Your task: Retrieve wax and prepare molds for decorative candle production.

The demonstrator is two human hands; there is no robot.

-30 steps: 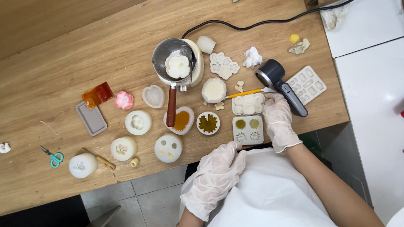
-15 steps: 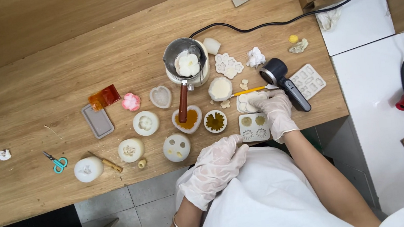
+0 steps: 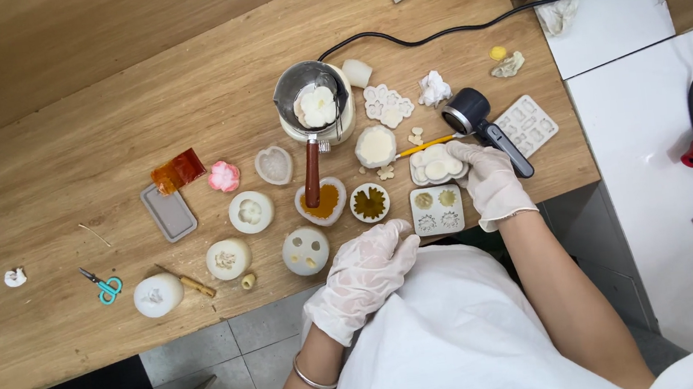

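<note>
My right hand point(image 3: 489, 181), in a white glove, pinches a thin yellow stick point(image 3: 420, 145) over a white flower-shaped mould point(image 3: 432, 166) on the wooden table point(image 3: 60, 164). The stick's tip points left towards a round white mould point(image 3: 376, 145). Just below the hand lies a square four-cavity mould point(image 3: 436, 209). My left hand point(image 3: 368, 274), also gloved, rests at the table's near edge with fingers loosely apart and nothing in it. It is beside a round white mould with holes point(image 3: 305, 251).
A small metal pot with a brown handle point(image 3: 313, 108) holds white wax on a warmer, its black cord running to the back right. A black heat tool point(image 3: 476, 119), a clear tray mould point(image 3: 528, 124), amber-filled moulds point(image 3: 323, 203), scissors point(image 3: 103, 285) and several white candles lie about.
My left hand has crept slightly up to the table's edge. The right hand stays on the stick over the flower mould; the view shifted a little.
</note>
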